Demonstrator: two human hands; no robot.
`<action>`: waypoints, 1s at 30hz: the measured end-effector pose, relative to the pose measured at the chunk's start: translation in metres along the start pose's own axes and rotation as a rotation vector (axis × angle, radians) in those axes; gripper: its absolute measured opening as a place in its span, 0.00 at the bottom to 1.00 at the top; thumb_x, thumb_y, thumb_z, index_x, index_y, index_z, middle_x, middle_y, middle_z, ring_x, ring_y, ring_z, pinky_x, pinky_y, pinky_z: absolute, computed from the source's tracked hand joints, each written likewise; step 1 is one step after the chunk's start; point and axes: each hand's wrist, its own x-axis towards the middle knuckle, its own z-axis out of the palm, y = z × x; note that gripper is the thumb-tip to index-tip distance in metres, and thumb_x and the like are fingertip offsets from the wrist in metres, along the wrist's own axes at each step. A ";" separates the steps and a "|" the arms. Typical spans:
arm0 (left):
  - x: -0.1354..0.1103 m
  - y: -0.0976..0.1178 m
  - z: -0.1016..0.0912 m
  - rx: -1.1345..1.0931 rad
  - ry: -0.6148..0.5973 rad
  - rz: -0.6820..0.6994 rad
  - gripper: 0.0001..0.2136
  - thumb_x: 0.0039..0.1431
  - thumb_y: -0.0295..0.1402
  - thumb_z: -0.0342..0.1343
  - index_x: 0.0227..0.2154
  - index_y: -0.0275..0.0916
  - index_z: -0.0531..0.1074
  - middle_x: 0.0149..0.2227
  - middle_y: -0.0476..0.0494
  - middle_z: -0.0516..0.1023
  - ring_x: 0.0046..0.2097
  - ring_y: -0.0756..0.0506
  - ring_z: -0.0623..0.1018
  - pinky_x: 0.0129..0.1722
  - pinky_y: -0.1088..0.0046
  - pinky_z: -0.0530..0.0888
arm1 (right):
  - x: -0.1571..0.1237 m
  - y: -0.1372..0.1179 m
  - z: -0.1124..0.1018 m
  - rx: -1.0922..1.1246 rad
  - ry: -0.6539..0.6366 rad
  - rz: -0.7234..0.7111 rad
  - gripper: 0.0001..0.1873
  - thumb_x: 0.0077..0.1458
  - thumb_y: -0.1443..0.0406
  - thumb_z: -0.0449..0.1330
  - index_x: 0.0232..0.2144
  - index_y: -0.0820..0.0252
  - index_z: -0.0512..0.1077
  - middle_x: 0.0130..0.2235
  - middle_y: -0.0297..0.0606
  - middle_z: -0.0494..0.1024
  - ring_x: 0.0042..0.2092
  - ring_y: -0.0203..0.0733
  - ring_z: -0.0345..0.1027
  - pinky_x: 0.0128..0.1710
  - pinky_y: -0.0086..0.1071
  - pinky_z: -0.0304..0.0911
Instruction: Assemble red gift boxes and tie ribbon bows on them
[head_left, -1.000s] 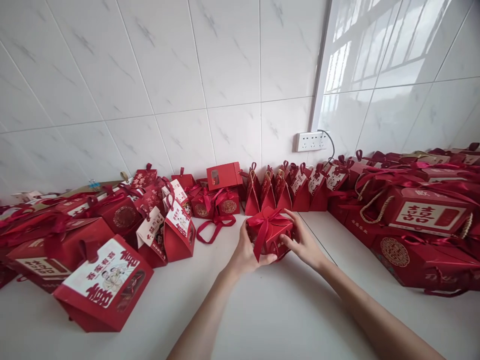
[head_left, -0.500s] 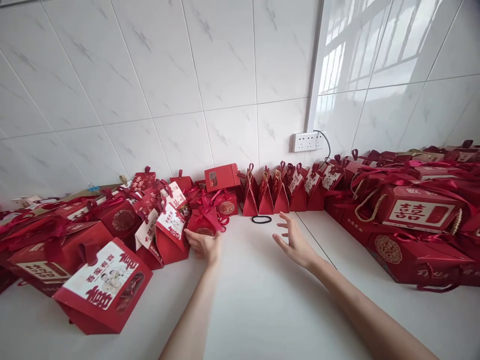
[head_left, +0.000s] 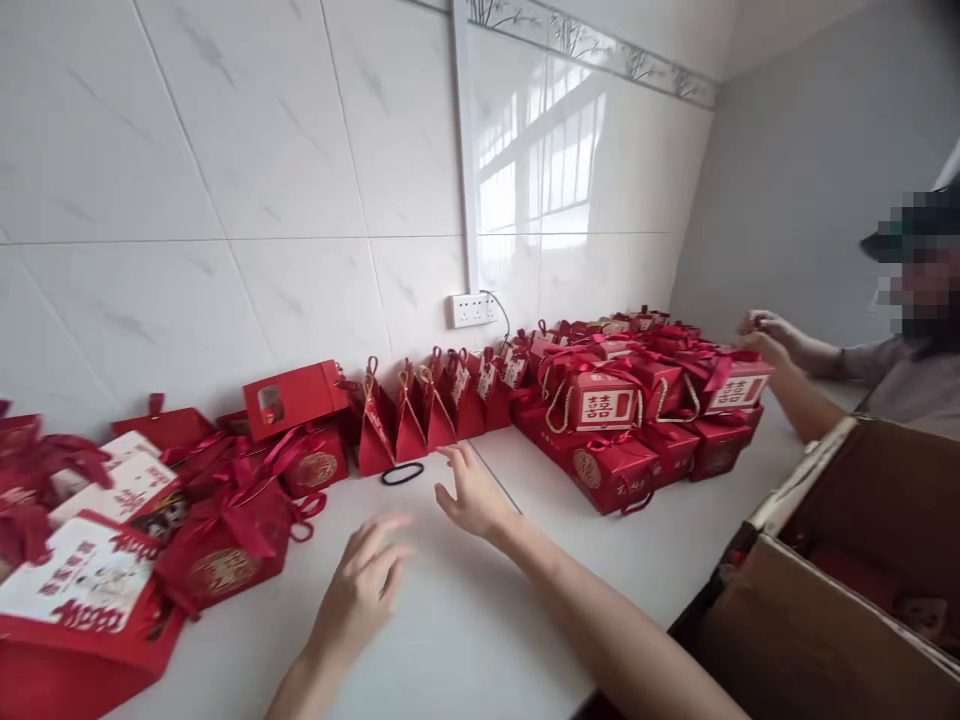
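Note:
My left hand [head_left: 361, 590] hovers over the white counter [head_left: 450, 620] with its fingers spread and nothing in it. My right hand [head_left: 471, 492] is also open, fingers stretched toward a black hair tie [head_left: 402, 473] lying on the counter just beyond it. A red gift box with a ribbon bow [head_left: 229, 550] sits to the left of my left hand. A row of small red pyramid-shaped boxes [head_left: 420, 415] stands against the tiled wall behind the hair tie.
Stacked red gift boxes [head_left: 645, 410] fill the counter's right corner. More red boxes [head_left: 75, 580] crowd the left. An open cardboard carton [head_left: 840, 590] stands at the lower right. Another person's hands [head_left: 765, 335] reach toward the stack on the right. A wall socket [head_left: 471, 309] is above the boxes.
I set the ribboned red box down among the boxes on the left and both hands let go. My view has swung right, bringing the carton and another person into sight.

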 end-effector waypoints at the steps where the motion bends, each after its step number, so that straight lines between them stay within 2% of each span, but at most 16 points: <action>1: 0.001 0.001 0.001 -0.059 -0.017 0.046 0.12 0.52 0.20 0.47 0.28 0.44 0.69 0.31 0.48 0.77 0.36 0.48 0.78 0.34 0.75 0.74 | 0.004 0.001 -0.007 -0.040 0.046 0.009 0.25 0.52 0.69 0.54 0.53 0.58 0.58 0.53 0.51 0.63 0.53 0.52 0.64 0.51 0.50 0.64; 3: 0.003 0.001 0.000 -0.122 0.023 0.061 0.11 0.52 0.19 0.47 0.27 0.44 0.67 0.24 0.52 0.73 0.27 0.50 0.76 0.27 0.79 0.73 | 0.012 0.006 -0.027 -0.114 0.163 0.034 0.22 0.53 0.69 0.52 0.52 0.58 0.59 0.55 0.52 0.61 0.58 0.57 0.57 0.55 0.56 0.57; 4: 0.004 0.001 -0.002 -0.127 0.057 0.055 0.11 0.52 0.19 0.47 0.27 0.43 0.67 0.23 0.52 0.73 0.26 0.51 0.75 0.26 0.80 0.73 | 0.015 0.010 -0.041 -0.156 0.269 0.063 0.21 0.54 0.69 0.51 0.51 0.58 0.59 0.56 0.54 0.58 0.60 0.59 0.52 0.57 0.59 0.51; 5: 0.005 0.001 -0.003 -0.122 0.088 0.048 0.10 0.52 0.20 0.47 0.27 0.43 0.66 0.23 0.52 0.73 0.25 0.51 0.75 0.25 0.81 0.73 | 0.018 0.014 -0.056 -0.202 0.404 0.104 0.20 0.55 0.68 0.50 0.51 0.58 0.59 0.58 0.55 0.54 0.62 0.60 0.47 0.59 0.62 0.45; 7: 0.006 0.001 -0.006 -0.109 0.125 0.052 0.10 0.53 0.19 0.46 0.27 0.43 0.66 0.23 0.53 0.73 0.25 0.52 0.75 0.25 0.82 0.73 | 0.019 0.026 -0.087 -0.307 0.771 0.235 0.21 0.55 0.65 0.51 0.51 0.60 0.56 0.61 0.58 0.47 0.64 0.63 0.39 0.59 0.66 0.35; 9: 0.007 0.003 -0.007 -0.112 0.122 0.066 0.10 0.54 0.19 0.46 0.27 0.42 0.65 0.22 0.53 0.72 0.24 0.53 0.74 0.25 0.83 0.72 | 0.016 0.040 -0.114 -0.367 0.993 0.376 0.31 0.52 0.59 0.56 0.55 0.62 0.51 0.63 0.62 0.39 0.65 0.68 0.31 0.57 0.71 0.28; 11: 0.006 0.005 -0.006 -0.124 0.107 0.064 0.10 0.55 0.20 0.45 0.26 0.42 0.64 0.21 0.53 0.71 0.23 0.53 0.74 0.24 0.83 0.71 | 0.010 0.054 -0.130 -0.362 1.034 0.490 0.40 0.47 0.57 0.60 0.57 0.62 0.47 0.63 0.65 0.41 0.64 0.74 0.32 0.54 0.74 0.27; 14: 0.005 0.008 -0.004 -0.143 0.076 0.014 0.11 0.56 0.19 0.43 0.26 0.41 0.64 0.22 0.53 0.71 0.23 0.54 0.73 0.24 0.83 0.71 | 0.002 0.065 -0.137 -0.378 0.974 0.643 0.46 0.43 0.58 0.63 0.58 0.64 0.45 0.59 0.66 0.51 0.60 0.75 0.47 0.52 0.71 0.42; 16: 0.004 0.010 -0.002 -0.153 0.066 -0.004 0.12 0.56 0.19 0.42 0.25 0.41 0.65 0.22 0.53 0.71 0.24 0.54 0.74 0.24 0.82 0.71 | 0.001 0.062 -0.132 -0.430 0.977 0.623 0.46 0.42 0.59 0.63 0.58 0.65 0.45 0.56 0.64 0.55 0.58 0.72 0.51 0.52 0.67 0.47; 18: 0.003 0.010 -0.001 -0.157 0.079 -0.016 0.12 0.57 0.20 0.43 0.26 0.41 0.66 0.23 0.53 0.72 0.24 0.54 0.74 0.25 0.82 0.71 | 0.003 0.053 -0.118 -0.481 0.994 0.437 0.46 0.42 0.59 0.63 0.58 0.65 0.45 0.55 0.61 0.56 0.58 0.68 0.52 0.53 0.65 0.50; 21: 0.002 0.010 0.000 -0.160 0.149 -0.202 0.08 0.58 0.25 0.46 0.32 0.41 0.68 0.25 0.51 0.74 0.25 0.52 0.74 0.26 0.79 0.71 | 0.005 0.032 -0.081 -0.390 0.901 -0.040 0.49 0.45 0.58 0.62 0.59 0.60 0.36 0.55 0.58 0.52 0.59 0.62 0.51 0.52 0.60 0.56; 23: 0.002 0.010 0.000 -0.208 0.229 -0.451 0.08 0.59 0.32 0.47 0.40 0.40 0.67 0.27 0.49 0.74 0.28 0.49 0.75 0.29 0.75 0.73 | 0.002 0.016 -0.049 -0.216 0.716 -0.257 0.53 0.45 0.57 0.63 0.60 0.56 0.30 0.56 0.55 0.49 0.59 0.59 0.50 0.51 0.57 0.61; 24: 0.003 0.009 0.000 -0.255 0.277 -0.582 0.11 0.59 0.35 0.47 0.43 0.40 0.66 0.28 0.47 0.74 0.31 0.47 0.76 0.32 0.71 0.74 | -0.002 0.009 -0.033 -0.129 0.583 -0.288 0.54 0.44 0.57 0.64 0.60 0.54 0.31 0.55 0.54 0.49 0.59 0.59 0.51 0.50 0.55 0.63; 26: 0.004 0.006 0.000 -0.390 0.378 -0.787 0.18 0.59 0.42 0.45 0.49 0.39 0.62 0.38 0.42 0.75 0.38 0.44 0.77 0.37 0.66 0.74 | -0.011 -0.003 -0.005 0.002 0.266 -0.215 0.51 0.43 0.57 0.65 0.60 0.53 0.37 0.53 0.51 0.52 0.56 0.57 0.57 0.47 0.53 0.67; 28: 0.005 0.001 0.001 -0.509 0.425 -0.932 0.23 0.58 0.49 0.43 0.49 0.39 0.62 0.48 0.36 0.71 0.46 0.41 0.75 0.40 0.63 0.74 | -0.020 -0.009 0.014 0.081 0.000 -0.073 0.46 0.44 0.58 0.65 0.59 0.55 0.44 0.51 0.51 0.54 0.51 0.54 0.64 0.46 0.52 0.68; 30: 0.004 -0.002 0.003 -0.575 0.382 -1.009 0.25 0.56 0.53 0.42 0.47 0.38 0.65 0.51 0.35 0.70 0.50 0.39 0.73 0.40 0.62 0.74 | -0.025 -0.009 0.025 0.160 -0.105 0.002 0.45 0.43 0.59 0.66 0.58 0.57 0.46 0.52 0.51 0.54 0.49 0.52 0.66 0.47 0.51 0.68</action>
